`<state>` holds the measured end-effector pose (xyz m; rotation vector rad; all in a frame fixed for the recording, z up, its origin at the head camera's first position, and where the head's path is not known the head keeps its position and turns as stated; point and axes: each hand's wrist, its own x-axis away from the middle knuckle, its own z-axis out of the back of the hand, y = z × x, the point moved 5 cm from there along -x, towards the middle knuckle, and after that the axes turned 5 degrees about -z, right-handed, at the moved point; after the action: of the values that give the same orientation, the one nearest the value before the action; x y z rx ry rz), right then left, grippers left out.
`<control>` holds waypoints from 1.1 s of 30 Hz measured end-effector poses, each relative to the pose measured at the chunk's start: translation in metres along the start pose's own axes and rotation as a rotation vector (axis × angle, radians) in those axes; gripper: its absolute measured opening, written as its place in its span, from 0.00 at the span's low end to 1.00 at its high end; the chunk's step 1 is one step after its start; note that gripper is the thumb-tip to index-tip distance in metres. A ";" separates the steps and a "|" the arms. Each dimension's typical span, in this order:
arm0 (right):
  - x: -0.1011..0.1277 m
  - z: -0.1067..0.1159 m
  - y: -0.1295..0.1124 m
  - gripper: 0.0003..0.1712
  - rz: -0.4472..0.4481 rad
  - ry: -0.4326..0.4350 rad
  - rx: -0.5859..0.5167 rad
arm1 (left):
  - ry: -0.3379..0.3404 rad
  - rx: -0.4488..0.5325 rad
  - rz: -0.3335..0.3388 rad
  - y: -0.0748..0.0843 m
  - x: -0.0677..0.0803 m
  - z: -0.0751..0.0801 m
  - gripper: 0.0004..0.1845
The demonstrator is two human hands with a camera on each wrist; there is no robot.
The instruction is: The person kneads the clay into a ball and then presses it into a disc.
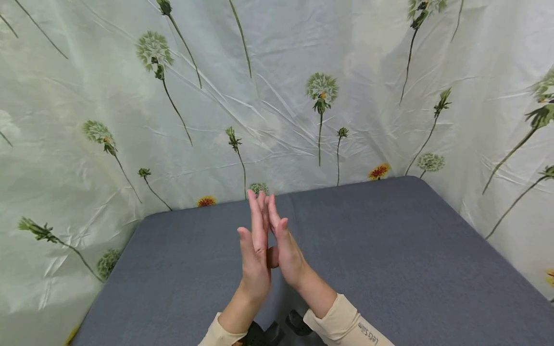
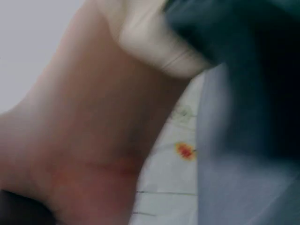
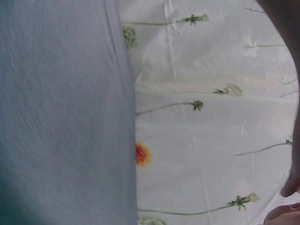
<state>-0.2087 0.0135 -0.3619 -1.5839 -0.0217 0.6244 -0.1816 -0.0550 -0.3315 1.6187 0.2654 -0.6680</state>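
Palms together over the grey surface, nothing held

From my end I see the left hand (image 1: 255,259) and the right hand (image 1: 287,250) pressed flat palm to palm, fingers straight and pointing up and away, so each grip is spread flat, closed round nothing, and the only thing either one touches is the other. Below the grip sits the grey surface (image 1: 389,250), and I don't see a thing lying on it. Behind and to both sides of the grip hangs a pale sheet with printed flowers (image 1: 322,91). Cream sleeves (image 1: 346,327) cover both forearms. The wrist views are too blurry to add much. My guess for doing this well: keep the palms square, the fingertips level and the hands centred over the surface.
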 end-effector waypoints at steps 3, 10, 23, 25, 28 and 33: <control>0.006 -0.006 0.000 0.55 -0.005 -0.027 -0.053 | 0.026 -0.025 -0.045 0.003 -0.010 0.006 0.48; 0.011 -0.016 -0.015 0.52 0.095 -0.039 -0.068 | 0.081 -0.013 -0.009 -0.011 -0.014 0.014 0.50; 0.008 0.020 -0.034 0.56 0.148 0.049 -0.021 | -0.152 0.215 0.104 -0.026 0.009 -0.028 0.41; 0.006 0.025 -0.034 0.56 0.142 0.059 -0.030 | -0.186 0.199 0.109 -0.021 0.011 -0.031 0.42; 0.004 0.028 -0.031 0.55 0.140 0.072 -0.026 | -0.200 0.158 0.094 -0.014 0.012 -0.029 0.42; 0.003 0.014 -0.018 0.55 0.113 0.013 -0.035 | -0.105 0.070 0.010 -0.001 0.007 -0.013 0.43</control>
<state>-0.2050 0.0302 -0.3459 -1.6314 0.0668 0.7050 -0.1733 -0.0438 -0.3360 1.6446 0.1588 -0.7597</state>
